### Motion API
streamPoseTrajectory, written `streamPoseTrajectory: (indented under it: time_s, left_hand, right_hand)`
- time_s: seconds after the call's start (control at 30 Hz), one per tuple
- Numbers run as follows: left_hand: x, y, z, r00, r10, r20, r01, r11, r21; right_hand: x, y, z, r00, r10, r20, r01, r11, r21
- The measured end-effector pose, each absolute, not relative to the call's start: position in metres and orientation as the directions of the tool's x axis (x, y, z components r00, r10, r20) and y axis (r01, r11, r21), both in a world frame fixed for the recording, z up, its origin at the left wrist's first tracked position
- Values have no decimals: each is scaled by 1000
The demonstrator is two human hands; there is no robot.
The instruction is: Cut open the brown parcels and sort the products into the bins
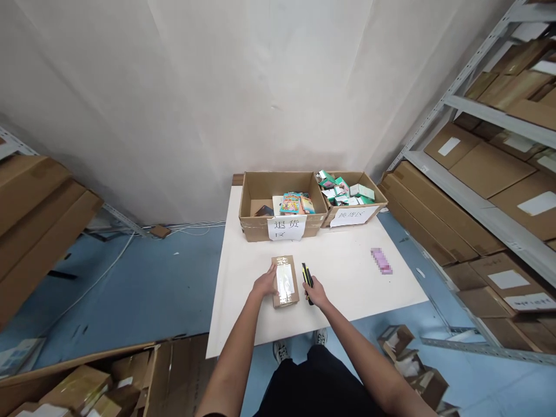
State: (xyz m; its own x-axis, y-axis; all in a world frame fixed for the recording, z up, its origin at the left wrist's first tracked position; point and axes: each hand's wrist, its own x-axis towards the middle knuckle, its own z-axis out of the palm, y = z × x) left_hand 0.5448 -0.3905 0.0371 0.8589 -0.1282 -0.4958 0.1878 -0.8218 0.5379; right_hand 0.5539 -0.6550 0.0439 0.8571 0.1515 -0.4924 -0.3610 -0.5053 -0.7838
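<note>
A small taped cardboard box [293,277] with a white label on top lies on the white table [343,272]. My left hand [266,282] grips its left side, with the thumb over the top edge. To the right of the box, my right hand [316,292] is closed around a black and yellow utility knife [307,278], whose tip points away from me. The knife is apart from the box. Whether its blade is out is too small to tell.
At the table's back stand two labelled cartons: the left carton [256,230] holds several colourful packs, the right carton [374,209] several green-white boxes. A blurred pink item [381,261] lies at right. Shelves [504,119] of boxes flank the table; a large carton [182,370] sits lower left.
</note>
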Motion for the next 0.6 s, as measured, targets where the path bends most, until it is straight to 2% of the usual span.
streamPoseTrajectory:
  time_s: [0.1, 0.17, 0.3, 0.4, 0.6]
  left_hand:
    - [539, -412, 25, 884, -94, -457, 200, -809, 553]
    - [533, -433, 17, 896, -50, -440, 228, -801, 554]
    - [528, -468, 10, 884, 20, -466, 291, -804, 518]
    - [527, -475, 12, 875, 63, -480, 320, -819, 476]
    - [525, -473, 17, 857, 103, -505, 354, -830, 431]
  right_hand:
    - [566, -655, 53, 901, 178, -395, -193, -651, -734]
    - [577, -646, 58, 912, 241, -333, -52, -736, -675]
    - [605, -616, 66, 866, 368, -338, 147, -835, -531]
    - [622, -598, 65, 842, 383, -381, 187, -868, -459]
    - [633, -594, 62, 810, 412, -418, 212, -869, -447]
